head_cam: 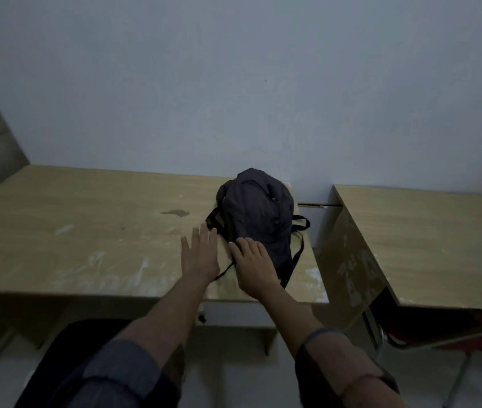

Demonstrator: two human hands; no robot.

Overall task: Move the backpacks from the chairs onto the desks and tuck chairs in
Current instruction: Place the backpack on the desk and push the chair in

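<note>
In the head view, your dark backpack [256,213] already sits on the left desk [86,231], close to its right edge, near the middle of the frame. Your left hand [200,254] lies flat on the desktop just beside the bag, fingers straight and holding nothing. Your right hand [253,265] rests on the bag's lower front with fingers spread and relaxed, pressing rather than gripping.

What could go wrong: the bag stands so near the right edge that a careless nudge as you withdraw could tip it into the gap toward the right desk [428,245]. Loose straps [297,254] trail over the desktop near your wrists; one could snag and drag the bag along.

Hard to make out: the light is dim. The dark chair [66,357] at lower left is mostly covered by your sleeves [122,375], so you cannot tell how far out it stands. At lower right, a red chair [440,334] is half hidden under the right desk and cut by the frame edge; whether it carries a bag is not visible.
</note>
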